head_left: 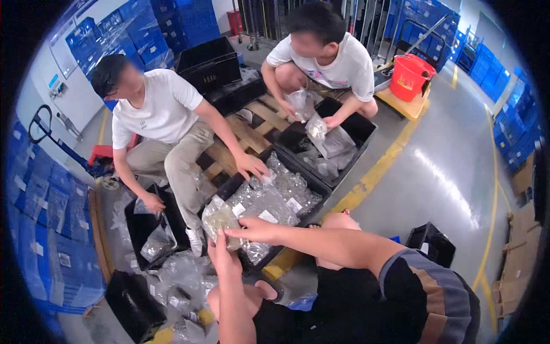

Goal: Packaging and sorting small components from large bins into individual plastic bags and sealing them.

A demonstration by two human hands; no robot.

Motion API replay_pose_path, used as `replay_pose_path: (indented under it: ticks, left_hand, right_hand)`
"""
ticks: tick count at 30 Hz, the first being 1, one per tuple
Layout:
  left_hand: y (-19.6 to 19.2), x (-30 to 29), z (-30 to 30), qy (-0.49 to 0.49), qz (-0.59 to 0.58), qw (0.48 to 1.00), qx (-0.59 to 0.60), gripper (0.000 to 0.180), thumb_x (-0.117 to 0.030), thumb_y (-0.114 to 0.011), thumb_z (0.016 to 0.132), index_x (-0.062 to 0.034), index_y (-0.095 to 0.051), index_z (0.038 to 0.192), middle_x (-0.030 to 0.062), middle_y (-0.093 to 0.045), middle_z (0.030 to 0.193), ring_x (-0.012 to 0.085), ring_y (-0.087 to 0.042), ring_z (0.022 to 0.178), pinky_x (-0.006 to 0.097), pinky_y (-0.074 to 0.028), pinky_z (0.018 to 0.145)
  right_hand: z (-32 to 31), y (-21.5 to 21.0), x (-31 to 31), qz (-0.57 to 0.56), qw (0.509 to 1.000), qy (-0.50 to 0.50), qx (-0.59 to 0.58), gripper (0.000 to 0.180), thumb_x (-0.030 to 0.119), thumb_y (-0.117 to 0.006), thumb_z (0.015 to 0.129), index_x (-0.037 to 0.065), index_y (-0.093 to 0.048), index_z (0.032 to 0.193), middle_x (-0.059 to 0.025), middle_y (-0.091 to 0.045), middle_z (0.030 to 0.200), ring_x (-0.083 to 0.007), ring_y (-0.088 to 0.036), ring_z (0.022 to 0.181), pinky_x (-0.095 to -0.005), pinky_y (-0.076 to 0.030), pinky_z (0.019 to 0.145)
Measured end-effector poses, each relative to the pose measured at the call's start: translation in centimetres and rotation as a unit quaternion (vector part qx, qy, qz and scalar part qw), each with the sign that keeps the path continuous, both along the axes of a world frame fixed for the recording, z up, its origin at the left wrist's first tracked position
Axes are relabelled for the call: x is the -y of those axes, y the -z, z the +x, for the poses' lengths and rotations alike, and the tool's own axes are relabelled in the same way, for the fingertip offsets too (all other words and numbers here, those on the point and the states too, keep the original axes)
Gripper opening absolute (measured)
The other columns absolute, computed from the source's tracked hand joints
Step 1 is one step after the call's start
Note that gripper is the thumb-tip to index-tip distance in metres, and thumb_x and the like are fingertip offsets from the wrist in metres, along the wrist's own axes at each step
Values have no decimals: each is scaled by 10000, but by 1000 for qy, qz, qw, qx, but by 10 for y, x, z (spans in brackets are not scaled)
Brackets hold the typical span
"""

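Observation:
A clear plastic bag (pixel 219 221) of small pale parts is raised over the near left corner of a black bin (pixel 309 213). My left hand (pixel 224 257) grips this bag from below. From the right, my right hand (pixel 256 230) closes at the bag's edge, its index finger lying along the plastic; its other fingers are partly hidden. Inside the black bin lie several clear bags (pixel 289 186) of small parts, some with white labels.
Across the bin, one person (pixel 154 109) reaches into it and another (pixel 332 63) handles bags over a second black bin (pixel 358 150). Loose plastic bags (pixel 183 272) cover the floor at left. A wooden pallet (pixel 243 135), red bucket (pixel 408 80) and stacked blue boxes (pixel 54 229) stand around.

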State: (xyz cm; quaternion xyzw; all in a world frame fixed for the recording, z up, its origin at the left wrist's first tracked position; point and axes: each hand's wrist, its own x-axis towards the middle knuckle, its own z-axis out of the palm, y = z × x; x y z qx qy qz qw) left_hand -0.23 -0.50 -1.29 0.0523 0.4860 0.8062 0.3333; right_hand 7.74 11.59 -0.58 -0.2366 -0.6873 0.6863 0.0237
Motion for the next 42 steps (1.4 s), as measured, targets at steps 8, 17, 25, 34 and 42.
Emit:
replay_pose_path:
  ticks: [8, 17, 25, 34, 42]
  left_hand:
    - [20, -24, 8, 78, 39, 995, -52, 398, -343, -503, 993, -38, -493, 1247, 85, -567, 1194, 180, -564, 1063, 328, -461, 922]
    - [9, -22, 12, 118, -7, 992, 36, 412, -354, -513, 986, -17, -520, 1223, 71, -597, 1168, 184, -581, 1046, 356, -460, 918]
    - [2, -20, -2, 154, 17, 988, 18, 413, -353, -512, 985, 14, -539, 1172, 102, -616, 1111, 211, -603, 1014, 364, -490, 881]
    - [19, -34, 3, 108, -62, 982, -140, 415, -322, -517, 991, 16, -517, 1232, 92, -604, 1144, 170, -587, 1011, 325, -485, 847]
    - [7, -41, 4, 141, -25, 989, -36, 521, -414, -431, 1005, 4, -444, 1315, 116, -546, 1267, 216, -565, 1122, 354, -472, 929]
  right_hand:
    - [18, -9, -9, -250, 961, 110, -39, 467, 372, -647, 898, 6, -610, 1185, -80, -650, 1094, -110, -593, 961, -301, -474, 826]
    - [26, 3, -7, 73, 983, 136, -96, 460, 423, -624, 887, -31, -679, 932, -124, -687, 823, -145, -628, 740, -351, -496, 674]
    - [18, -4, -9, 342, 918, 122, -160, 443, 442, -594, 849, 11, -650, 763, -191, -618, 784, -365, -556, 918, -465, -446, 805]
    - [17, 8, -30, 61, 978, 190, -58, 655, 591, -627, 819, -58, -626, 734, -173, -621, 700, -157, -563, 657, -369, -445, 602]
    - [19, 8, -25, 204, 947, 193, -156, 483, 418, -527, 929, -19, -648, 764, -222, -623, 795, -415, -604, 764, -459, -465, 683]
